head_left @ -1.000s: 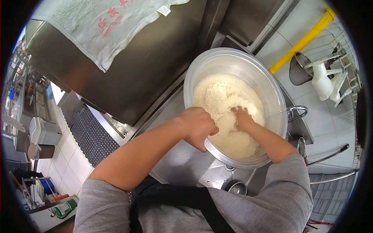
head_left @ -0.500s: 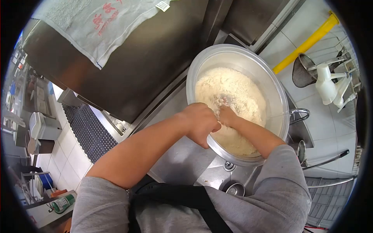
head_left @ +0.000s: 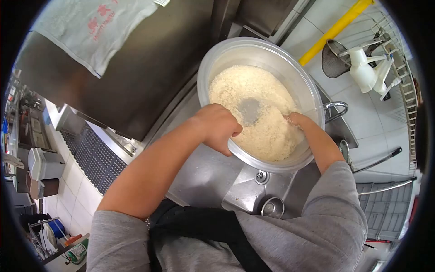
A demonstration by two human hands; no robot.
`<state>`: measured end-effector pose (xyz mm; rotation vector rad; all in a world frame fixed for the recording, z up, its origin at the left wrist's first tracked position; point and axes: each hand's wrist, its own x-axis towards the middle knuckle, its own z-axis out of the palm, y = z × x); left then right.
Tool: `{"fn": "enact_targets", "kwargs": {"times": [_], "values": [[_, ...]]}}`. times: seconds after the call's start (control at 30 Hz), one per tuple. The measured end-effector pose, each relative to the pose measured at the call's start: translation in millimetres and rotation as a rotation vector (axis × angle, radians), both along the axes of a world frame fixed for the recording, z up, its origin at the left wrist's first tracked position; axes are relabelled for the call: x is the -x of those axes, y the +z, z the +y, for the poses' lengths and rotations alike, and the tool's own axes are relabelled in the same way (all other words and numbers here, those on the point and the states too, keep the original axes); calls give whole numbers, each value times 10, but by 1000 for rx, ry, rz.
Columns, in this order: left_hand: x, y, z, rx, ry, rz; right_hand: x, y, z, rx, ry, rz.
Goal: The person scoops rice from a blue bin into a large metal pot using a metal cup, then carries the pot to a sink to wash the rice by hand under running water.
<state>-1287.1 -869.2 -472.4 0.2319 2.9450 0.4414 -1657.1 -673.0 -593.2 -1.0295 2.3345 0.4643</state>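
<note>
A wide metal basin (head_left: 312, 93) holds a mass of pale, rice-like grains (head_left: 253, 84), with a bare patch of its bottom showing near the middle. My left hand (head_left: 217, 128) is closed on the basin's near-left rim, fingers curled over the edge and thumb on the outside. Inside the basin, on the right, my right hand (head_left: 295, 119) is sunk into the grains; its fingers are buried, so how far they are bent is hidden. A thin stream of water seems to fall from the curved faucet (head_left: 336, 109) beside the right rim.
Under the basin is a steel sink (head_left: 190, 167) with a drain (head_left: 261, 177) and a small metal cup (head_left: 273, 207). A grey towel (head_left: 97, 31) hangs over a steel cabinet at upper left. To the right are a strainer (head_left: 334, 59), white spray bottles (head_left: 362, 72) and a yellow pipe (head_left: 335, 31).
My right hand has moved from the middle of the grains to the basin's right side, and the grains have shifted, baring a patch of bottom. My left hand still grips the rim. The view has shifted.
</note>
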Motion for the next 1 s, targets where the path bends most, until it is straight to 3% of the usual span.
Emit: {"fn": "enact_targets", "kwargs": {"times": [0.17,0.27,0.3,0.37,0.4,0.47,0.53,0.6,0.67,0.7,0.73,0.8,0.87,0.9,0.97,1.0], "values": [[45,-68,-26,-6,-49,-6,-736,832,9,-71,-277,-391],[43,-127,-53,-48,-40,24,-361,580,-49,117,-598,-424],[44,-138,-70,-75,-38,48,-224,473,-157,116,-580,-436],[52,-125,-76,-73,-28,25,79,179,-410,494,-704,-251],[57,-118,-74,-81,-38,18,512,-177,-482,704,-697,-548],[67,-83,-67,-68,-25,-18,960,-543,-1041,751,-596,-599],[61,-91,-66,-54,-27,-48,806,-636,-1645,455,-18,-96],[74,-101,-57,-41,-25,-37,480,-773,-2026,516,636,250],[70,-94,-50,-23,-27,-23,-7,-763,-2233,780,360,-240],[63,-92,-41,-10,-24,-6,-342,-592,-2245,762,-118,-795],[64,-84,-34,-6,-38,-1,-629,-521,-2240,562,121,-506],[59,-69,-20,19,-25,-32,-1176,-246,-1907,404,256,-314],[50,-56,-9,25,-26,-24,-1519,-76,-1266,447,465,-293],[45,-53,-8,26,-15,-24,-1533,-57,-955,420,759,-166],[48,-40,-6,28,-20,-16,-1711,444,-547,68,751,-216],[46,-47,-4,28,-16,-15,-1654,502,-456,67,744,-216]]}}
